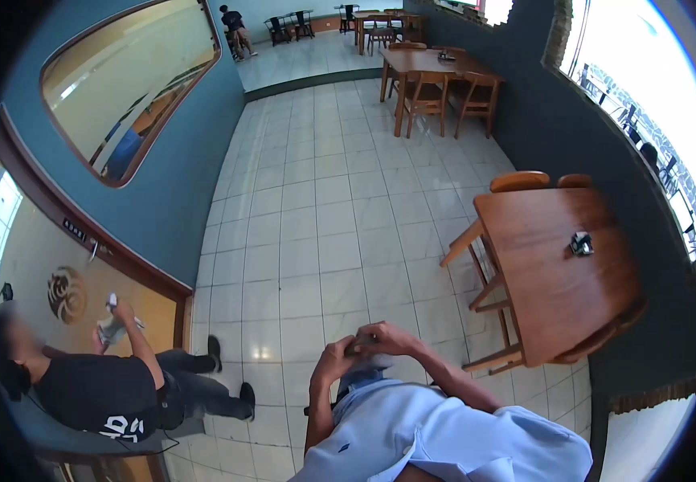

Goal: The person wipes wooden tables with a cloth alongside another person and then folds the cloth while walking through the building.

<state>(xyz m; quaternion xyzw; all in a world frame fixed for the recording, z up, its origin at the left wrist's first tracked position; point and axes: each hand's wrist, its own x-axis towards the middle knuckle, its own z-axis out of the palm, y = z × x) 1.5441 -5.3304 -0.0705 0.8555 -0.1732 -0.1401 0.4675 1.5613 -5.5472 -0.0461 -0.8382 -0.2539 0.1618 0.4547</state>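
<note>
Both of my hands are together in front of my light blue shirt, above the tiled floor. My left hand and my right hand have their fingers curled around a small dark object between them. The object is too small and too covered by the fingers to name. A greyish thing below the hands is partly hidden by them.
At the left, a person in a dark shirt holds a spray bottle beside a door. A wooden table with chairs and a small holder stands right. Another table and a distant person are farther back.
</note>
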